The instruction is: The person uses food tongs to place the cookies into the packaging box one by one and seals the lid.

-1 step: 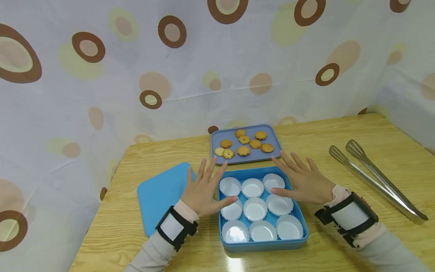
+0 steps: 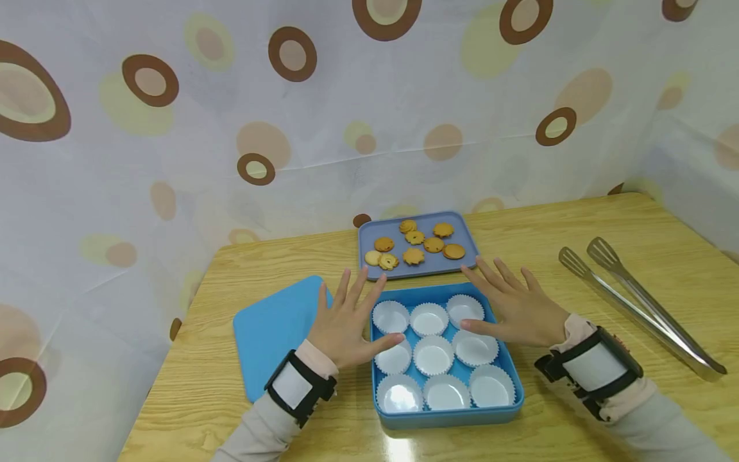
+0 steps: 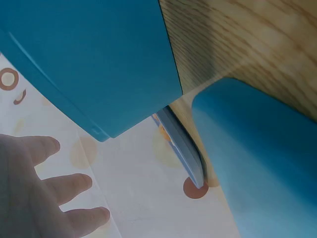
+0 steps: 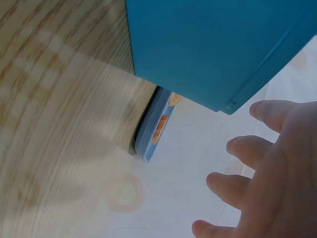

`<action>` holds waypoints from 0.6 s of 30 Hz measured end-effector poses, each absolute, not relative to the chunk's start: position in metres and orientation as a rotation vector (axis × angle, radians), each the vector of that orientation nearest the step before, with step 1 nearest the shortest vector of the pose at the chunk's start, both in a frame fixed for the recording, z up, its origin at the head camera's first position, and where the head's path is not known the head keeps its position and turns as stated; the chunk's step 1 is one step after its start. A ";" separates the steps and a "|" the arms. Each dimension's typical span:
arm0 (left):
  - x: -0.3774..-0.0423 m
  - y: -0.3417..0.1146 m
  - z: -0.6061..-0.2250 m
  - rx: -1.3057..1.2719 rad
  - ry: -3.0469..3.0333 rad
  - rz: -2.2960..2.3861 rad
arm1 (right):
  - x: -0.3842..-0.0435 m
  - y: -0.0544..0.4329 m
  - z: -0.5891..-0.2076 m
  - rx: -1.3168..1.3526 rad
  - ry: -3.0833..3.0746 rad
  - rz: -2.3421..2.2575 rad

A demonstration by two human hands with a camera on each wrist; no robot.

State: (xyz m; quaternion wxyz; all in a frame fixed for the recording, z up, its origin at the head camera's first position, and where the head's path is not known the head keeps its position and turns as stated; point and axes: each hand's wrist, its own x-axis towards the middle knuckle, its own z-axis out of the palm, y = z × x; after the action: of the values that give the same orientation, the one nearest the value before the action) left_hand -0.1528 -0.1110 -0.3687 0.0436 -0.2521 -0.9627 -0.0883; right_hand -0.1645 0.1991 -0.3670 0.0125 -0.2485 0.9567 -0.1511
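Note:
In the head view a blue box [image 2: 447,419] holds several white fluted paper cups [image 2: 434,355] set in rows. My left hand [image 2: 345,329] hovers at the box's left side with its fingers spread, the thumb over a cup on that side. At the right side my right hand [image 2: 516,312] is spread too, its thumb over the cups there. Neither hand holds anything. Both wrist views show the box's outer wall [image 3: 99,64] beside spread fingers [image 4: 247,151]. Behind the box lies a blue-grey tray [image 2: 416,274] with several cookies [image 2: 413,256] on it.
Left of the box a flat blue lid-like panel [image 2: 271,340] lies on the wooden table [image 2: 190,359], partly behind my left hand. Metal tongs [image 2: 646,308] with slotted ends rest at the right. A patterned curtain [image 2: 346,128] hangs behind the table.

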 end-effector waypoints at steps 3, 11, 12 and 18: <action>-0.153 -0.111 -0.370 -0.774 -2.939 -0.276 | -0.164 0.199 -0.367 -0.768 2.979 -0.472; -0.151 -0.110 -0.368 -0.763 -2.925 -0.326 | -0.160 0.201 -0.364 -0.745 2.975 -0.499; -0.150 -0.110 -0.367 -0.759 -2.919 -0.338 | -0.160 0.202 -0.364 -0.744 2.975 -0.504; -0.146 -0.110 -0.364 -0.750 -2.903 -0.411 | -0.157 0.206 -0.361 -0.745 2.975 -0.528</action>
State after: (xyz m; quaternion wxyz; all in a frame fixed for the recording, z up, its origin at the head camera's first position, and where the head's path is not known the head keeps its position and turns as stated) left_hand -0.1464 -0.1095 -0.3642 0.0576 -0.2473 -0.9577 -0.1354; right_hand -0.1568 0.2056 -0.3613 0.0149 -0.2394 0.9559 -0.1696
